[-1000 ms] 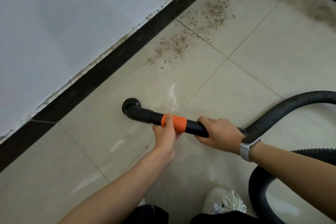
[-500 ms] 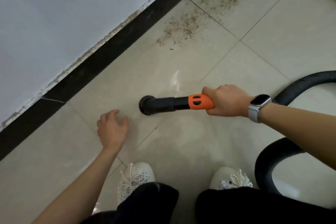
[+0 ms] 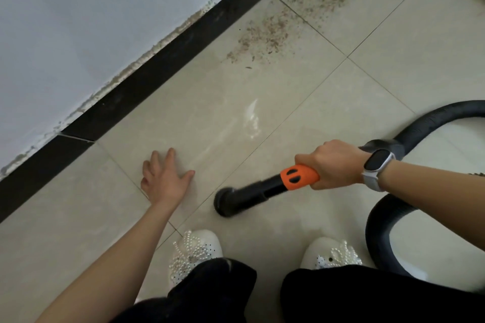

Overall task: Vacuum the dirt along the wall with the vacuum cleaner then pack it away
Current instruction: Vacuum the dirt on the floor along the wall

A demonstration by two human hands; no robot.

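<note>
Nozzle point(image 3: 227, 202) of vacuum cleaner sits low over floor, well short of dirt point(image 3: 265, 37) by wall. We see right hand point(image 3: 332, 162) wrapped around wand behind orange collar point(image 3: 299, 177); left hand point(image 3: 164, 178) spread, holding nothing. We judge wand rigid, light; hose point(image 3: 430, 118) flexible, dragging. Best hold behind collar.

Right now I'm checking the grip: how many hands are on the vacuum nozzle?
1. The right hand grips the nozzle by its orange collar; the left hand hangs open over the tiles, apart.

Left hand point(image 3: 164, 183) spread flat, fingers splayed, right hand point(image 3: 332, 164) fisted, both forearms extended forward
</note>
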